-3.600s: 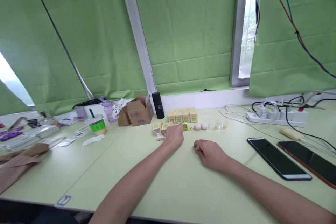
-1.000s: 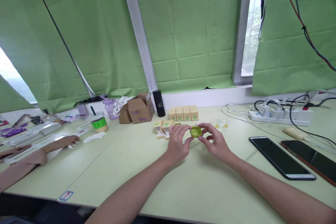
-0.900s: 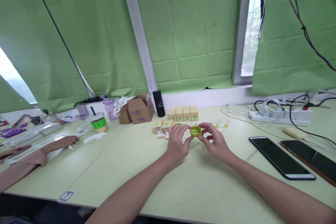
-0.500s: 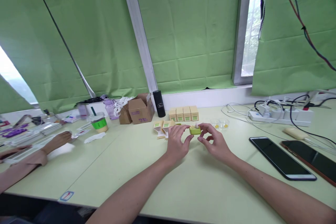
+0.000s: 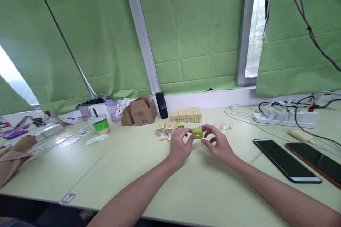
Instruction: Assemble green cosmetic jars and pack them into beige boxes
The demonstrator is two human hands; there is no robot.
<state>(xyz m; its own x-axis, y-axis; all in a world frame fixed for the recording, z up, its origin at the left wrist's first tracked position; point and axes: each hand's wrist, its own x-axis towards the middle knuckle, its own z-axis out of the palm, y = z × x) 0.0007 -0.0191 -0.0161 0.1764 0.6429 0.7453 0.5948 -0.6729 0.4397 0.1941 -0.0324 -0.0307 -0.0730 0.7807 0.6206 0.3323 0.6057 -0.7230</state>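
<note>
So there's a glossy little green case (image 5: 197, 133) just below and right of the middle of the frame, and the person's left hand (image 5: 181, 146) has it pinched between thumb and fingers on its left side. The right hand (image 5: 218, 146) is half curled at the case's right side, thumb spread from the fingers; can't really tell if it's gripping or just touching.

Behind the left hand, partly hidden, is another green piece (image 5: 181, 126), next to two opened cream boxes (image 5: 169, 128). A bit higher up sit four more cream boxes (image 5: 185, 115) in a neat row. Right of the hands there's some clear plastic packaging (image 5: 223, 125) with yellow bits in it.

Lower right of the frame: two phones (image 5: 283, 160) lying side by side, with a white power strip (image 5: 286, 119) above them. Left of centre, a black bottle (image 5: 161, 105) stands beside a cardboard box (image 5: 143, 112). Way over at the left edge, a co-worker's hand (image 5: 26, 143) pokes out of a pinkish sleeve (image 5: 12, 165), kinda blurry.
</note>
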